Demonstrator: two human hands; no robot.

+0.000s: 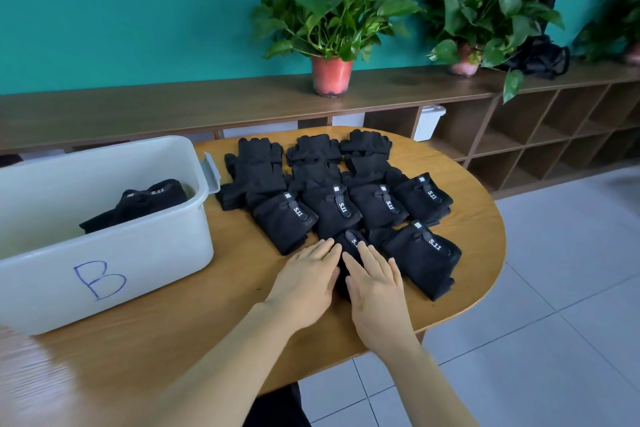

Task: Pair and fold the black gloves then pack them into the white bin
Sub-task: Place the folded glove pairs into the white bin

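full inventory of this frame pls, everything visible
white bin: one, blue "B" on its side, table left
gloves in bin: folded, black, count unclear
folded glove bundles: at least six, black, table centre
unfolded gloves: count unclear, black, table's far side
table: one, wooden
potted plants: two sharp, a third blurred, green, on shelf
shelf unit: one, brown, along teal wall
bag: one, black, shelf right
left hand, right hand: flat on nearest bundle, fingers straight

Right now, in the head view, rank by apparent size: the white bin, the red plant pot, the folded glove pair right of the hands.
1. white bin
2. folded glove pair
3. red plant pot, farther back, so its real size against the gloves is unsure
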